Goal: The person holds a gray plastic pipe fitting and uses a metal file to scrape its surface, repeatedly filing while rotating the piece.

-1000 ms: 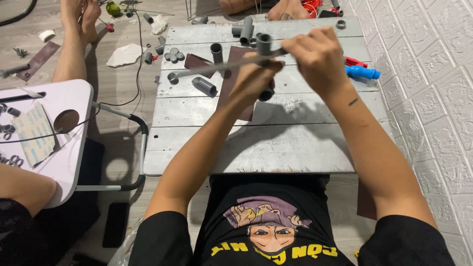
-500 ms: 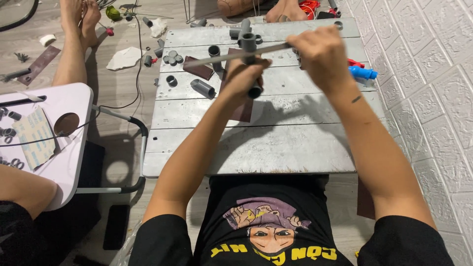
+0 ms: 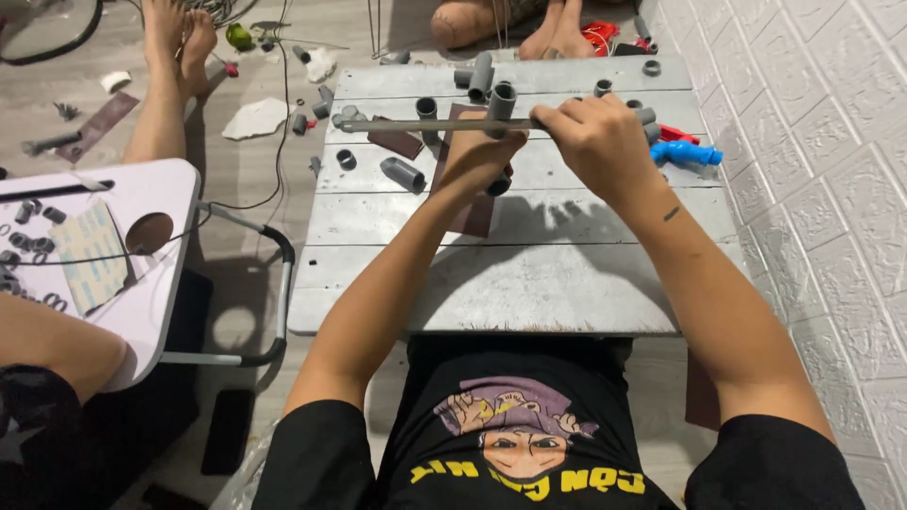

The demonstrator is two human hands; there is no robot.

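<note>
**File drawn back across the pipe fitting**

My right hand (image 3: 605,142) grips one end of a long, thin metal file (image 3: 435,124), fingers wrapped tight around it. My left hand (image 3: 480,156) is closed around a grey pipe fitting (image 3: 501,99), holding it upright just above the worktop (image 3: 510,274); the open top of the fitting pokes out above my fingers, right against the file.

A second ago the file lay slanted, with its far tip lower and to the left. Now it lies nearly level, and both hands sit a little further from me, toward the far end of the worktop. That reads to me as one stroke in a back-and-forth rubbing of the fitting's rim, with the work in mid-course rather than finished.

More short grey pipe pieces (image 3: 403,174) lie scattered on the boards beyond my hands, and a blue tool (image 3: 688,152) rests just to the right. Someone else's bare feet (image 3: 179,38) rest on the floor to the left.
</note>
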